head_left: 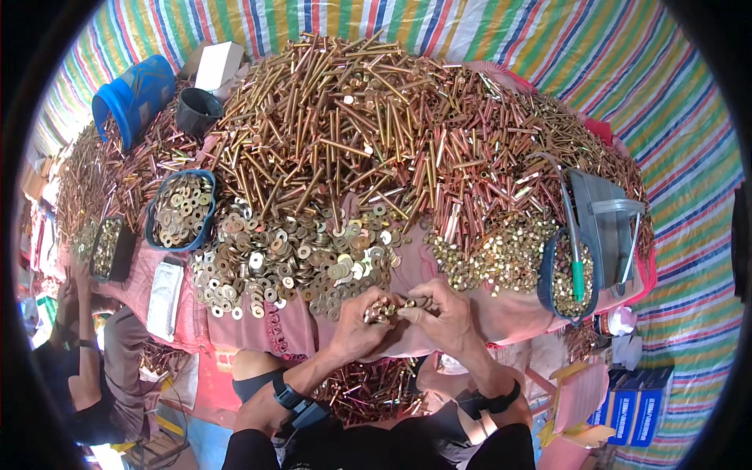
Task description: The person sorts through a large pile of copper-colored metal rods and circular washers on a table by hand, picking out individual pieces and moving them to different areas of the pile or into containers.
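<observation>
In front of my body, my left hand [362, 327] is closed round a small bunch of brass-coloured bolts [381, 311], their ends showing between the fingers. Close against it, my right hand [443, 319] pinches a small metal piece at the bunch; the fingers partly hide it, and I cannot tell whether it is a nut or a washer. Just beyond my left hand spreads a heap of flat washers [298, 254]. Gold-coloured nuts [493, 258] lie in a pile past my right hand. Behind both rises a large mound of long bolts [329, 133].
A blue-rimmed basket of washers [149, 227] stands left, a dark basket of nuts [546, 274] right, with a green-handled tool [578, 280] in it. A blue bucket [149, 94] lies tipped at far left. Another person's arm [84, 368] is at the left edge.
</observation>
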Motion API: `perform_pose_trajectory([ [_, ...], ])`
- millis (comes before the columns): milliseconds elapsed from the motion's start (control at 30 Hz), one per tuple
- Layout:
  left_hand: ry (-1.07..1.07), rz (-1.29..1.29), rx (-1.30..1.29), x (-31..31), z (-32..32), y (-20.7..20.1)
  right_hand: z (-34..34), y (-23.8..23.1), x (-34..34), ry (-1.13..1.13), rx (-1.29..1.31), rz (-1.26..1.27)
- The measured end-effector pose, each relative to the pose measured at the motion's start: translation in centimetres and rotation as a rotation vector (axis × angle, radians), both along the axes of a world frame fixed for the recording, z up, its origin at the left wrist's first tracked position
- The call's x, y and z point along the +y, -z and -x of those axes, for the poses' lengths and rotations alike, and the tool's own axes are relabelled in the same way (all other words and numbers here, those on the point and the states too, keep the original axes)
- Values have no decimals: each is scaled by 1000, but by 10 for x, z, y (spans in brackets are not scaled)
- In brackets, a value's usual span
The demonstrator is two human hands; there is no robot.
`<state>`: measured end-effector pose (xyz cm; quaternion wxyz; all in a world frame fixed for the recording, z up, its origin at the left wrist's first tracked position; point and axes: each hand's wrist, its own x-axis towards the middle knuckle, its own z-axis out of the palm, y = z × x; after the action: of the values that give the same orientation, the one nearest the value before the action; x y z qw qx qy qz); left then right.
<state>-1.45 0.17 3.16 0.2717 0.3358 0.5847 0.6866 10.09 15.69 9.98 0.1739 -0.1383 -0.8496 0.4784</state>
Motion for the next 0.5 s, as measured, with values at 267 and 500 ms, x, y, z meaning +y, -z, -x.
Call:
perform_pose_trajectory([
  [267,53,-7,-35,0,3,0,-3,4,4,-78,192,-266],
  [500,37,-26,23,0,2,-2,-8,7,-1,9,-39,72],
])
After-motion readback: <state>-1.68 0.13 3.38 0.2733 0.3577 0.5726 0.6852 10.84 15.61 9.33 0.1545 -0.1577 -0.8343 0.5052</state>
